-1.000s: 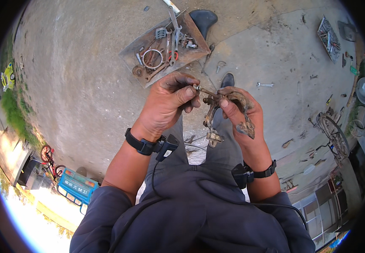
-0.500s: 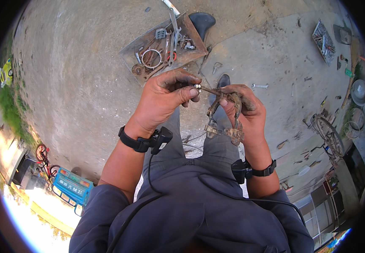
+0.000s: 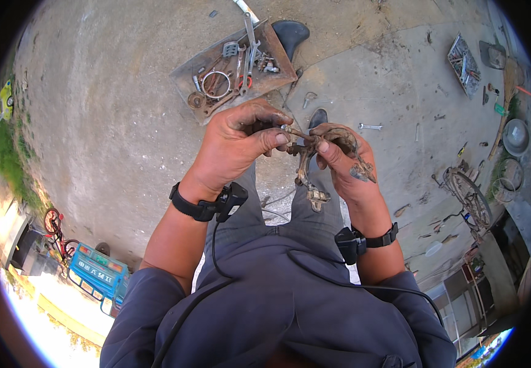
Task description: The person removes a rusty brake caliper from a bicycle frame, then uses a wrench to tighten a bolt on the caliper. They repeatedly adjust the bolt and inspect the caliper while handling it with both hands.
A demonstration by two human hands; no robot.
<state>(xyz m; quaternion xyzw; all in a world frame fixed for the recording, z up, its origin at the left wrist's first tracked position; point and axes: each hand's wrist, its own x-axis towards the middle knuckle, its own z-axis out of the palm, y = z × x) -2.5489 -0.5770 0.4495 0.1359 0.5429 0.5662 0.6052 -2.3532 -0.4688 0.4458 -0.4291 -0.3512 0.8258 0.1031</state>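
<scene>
Brown, rusty metal bracket [image 3: 305,167] with 2 curved arms is held above the grey-trousered legs [image 3: 320,222] by the right hand [image 3: 346,175]; its thin brown rod [image 3: 300,134] is pinched near the tip by the left hand [image 3: 241,140]. Bracket should be kept steady, rod straight.

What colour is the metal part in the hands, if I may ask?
The metal part is mostly brown; see head view.
</scene>
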